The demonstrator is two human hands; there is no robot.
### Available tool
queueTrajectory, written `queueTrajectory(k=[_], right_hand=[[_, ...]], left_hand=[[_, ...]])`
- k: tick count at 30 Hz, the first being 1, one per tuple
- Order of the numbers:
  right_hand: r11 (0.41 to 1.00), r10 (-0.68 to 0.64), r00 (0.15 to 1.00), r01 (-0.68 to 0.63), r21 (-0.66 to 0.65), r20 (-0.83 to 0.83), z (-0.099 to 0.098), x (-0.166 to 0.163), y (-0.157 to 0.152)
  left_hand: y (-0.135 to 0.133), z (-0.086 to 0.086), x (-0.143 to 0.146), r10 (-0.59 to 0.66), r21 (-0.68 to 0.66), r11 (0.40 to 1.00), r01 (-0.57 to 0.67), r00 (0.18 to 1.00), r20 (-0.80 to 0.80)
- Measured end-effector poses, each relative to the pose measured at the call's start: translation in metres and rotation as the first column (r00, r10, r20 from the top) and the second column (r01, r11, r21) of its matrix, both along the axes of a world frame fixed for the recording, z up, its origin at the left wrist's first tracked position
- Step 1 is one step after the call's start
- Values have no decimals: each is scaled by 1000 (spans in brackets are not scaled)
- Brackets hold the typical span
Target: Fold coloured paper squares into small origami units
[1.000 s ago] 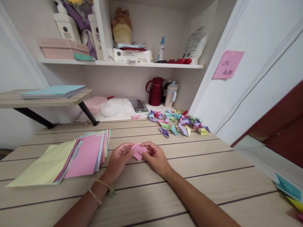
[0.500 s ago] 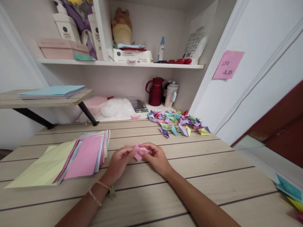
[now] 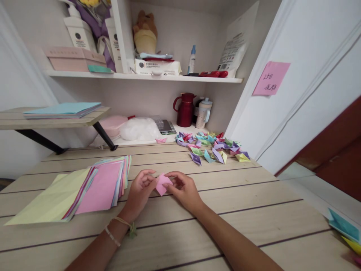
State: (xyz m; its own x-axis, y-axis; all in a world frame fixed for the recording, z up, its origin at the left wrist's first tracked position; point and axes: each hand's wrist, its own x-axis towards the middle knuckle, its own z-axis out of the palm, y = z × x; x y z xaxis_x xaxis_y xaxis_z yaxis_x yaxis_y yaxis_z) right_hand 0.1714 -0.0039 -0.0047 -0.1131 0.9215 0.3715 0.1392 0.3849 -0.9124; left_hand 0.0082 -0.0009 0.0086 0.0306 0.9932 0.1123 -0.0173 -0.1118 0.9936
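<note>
Plank tabletop (image 3: pixel 239 214); above its middle, one folded pink paper (image 3: pixel 161 186), probably held from both sides to control creases. Left hand (image 3: pixel 141 190): thumb and forefinger apparently pinching its left corner, other fingers loosely curled. Right hand (image 3: pixel 184 190): fingers closed on its right. Outward: paper sheets (image 3: pixel 98 188), left, likely within reach; paper boats (image 3: pixel 218 154), far right. Versus earlier: paper more diamond-shaped, left fingers wider spread.

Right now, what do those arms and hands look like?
The left hand and right hand are gloveless, with no sleeves showing. The left wrist wears a yellowish cord bracelet with a green charm, plus a pale, seemingly beaded bracelet; the right wrist looks bare.
</note>
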Motion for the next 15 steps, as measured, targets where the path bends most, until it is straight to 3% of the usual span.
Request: queueTrajectory(k=[7,11,15], right_hand=[[997,-67,998,67,-24,-3,-3,3,4],[990,47,993,-61,-127,-107,-8,5,8],[986,95,989,-109,-126,-117,-7,5,7]], left_hand=[[1,-5,2,-160,-30,986,165,979,127],[-2,-5,4,-213,-8,977,215,973,83],[-5,-2,5,-214,-20,976,216,975,64]])
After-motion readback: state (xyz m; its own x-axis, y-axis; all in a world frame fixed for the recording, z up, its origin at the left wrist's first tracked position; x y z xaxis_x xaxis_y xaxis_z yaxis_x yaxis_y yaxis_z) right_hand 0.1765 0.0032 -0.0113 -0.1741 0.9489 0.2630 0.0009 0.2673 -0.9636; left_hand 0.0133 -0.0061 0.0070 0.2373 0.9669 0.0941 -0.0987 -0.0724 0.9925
